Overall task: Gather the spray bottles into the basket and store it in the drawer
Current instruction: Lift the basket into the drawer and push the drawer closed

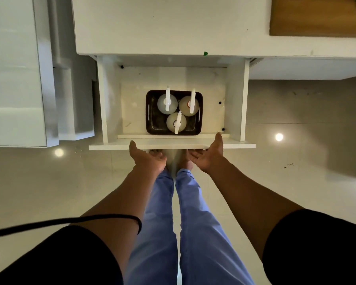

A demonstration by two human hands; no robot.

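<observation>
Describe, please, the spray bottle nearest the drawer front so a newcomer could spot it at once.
Find the open white drawer below the countertop; a dark rectangular basket sits inside. Of its three bottles, this spray bottle stands alone in the row nearest the drawer front, its white nozzle overhanging the basket's rim.

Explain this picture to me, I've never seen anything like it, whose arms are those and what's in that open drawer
There is no machine here. One wide-angle camera sits on a person's head and looks down, so you see that person's own bare arms, blue trousers and feet over a glossy tiled floor.

In front is a white pulled-out drawer under a white countertop. In it sits a dark rectangular basket holding three round translucent spray bottles with white nozzles, standing upright.

The left hand and the right hand are both open, palms turned inward, at the drawer's front panel. Neither holds anything. They look placed to push the drawer shut, though that is only a guess.
</observation>
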